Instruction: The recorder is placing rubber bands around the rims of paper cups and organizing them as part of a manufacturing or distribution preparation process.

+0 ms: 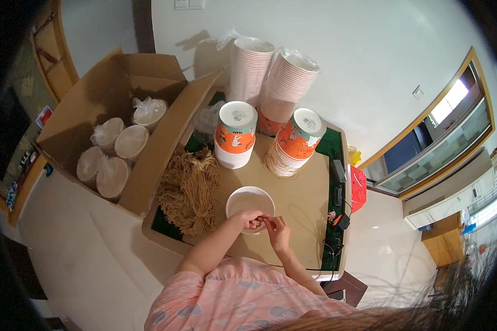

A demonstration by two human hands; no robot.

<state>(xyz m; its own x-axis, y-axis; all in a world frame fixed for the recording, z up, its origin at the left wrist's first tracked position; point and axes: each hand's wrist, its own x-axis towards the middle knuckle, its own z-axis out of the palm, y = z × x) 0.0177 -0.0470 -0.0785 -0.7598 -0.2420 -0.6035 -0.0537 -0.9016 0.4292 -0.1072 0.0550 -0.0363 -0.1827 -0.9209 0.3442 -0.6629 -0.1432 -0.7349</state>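
A white paper bucket [245, 199] stands mouth up on the brown board near my body. My left hand [253, 219] reaches over its near rim with the fingers curled in. Just to the right, my right hand [278, 231] meets it, thumb and fingertips pinched together. Whatever lies between the fingers is too small to make out. A thick bundle of tan twine [190, 190] lies to the left of the bucket. Beyond it are two upturned stacks of orange-and-white paper buckets, a left stack [236, 138] and a right stack [297, 144]; thin tan strings hang about the right one.
Two tall stacks of wrapped buckets, one left [250, 71] and one right [289, 83], rise at the wall. An open cardboard box [88, 124] on the left holds several bagged buckets. Along the table's right edge lie black cables [332, 251]; a red stool [358, 187] stands beyond.
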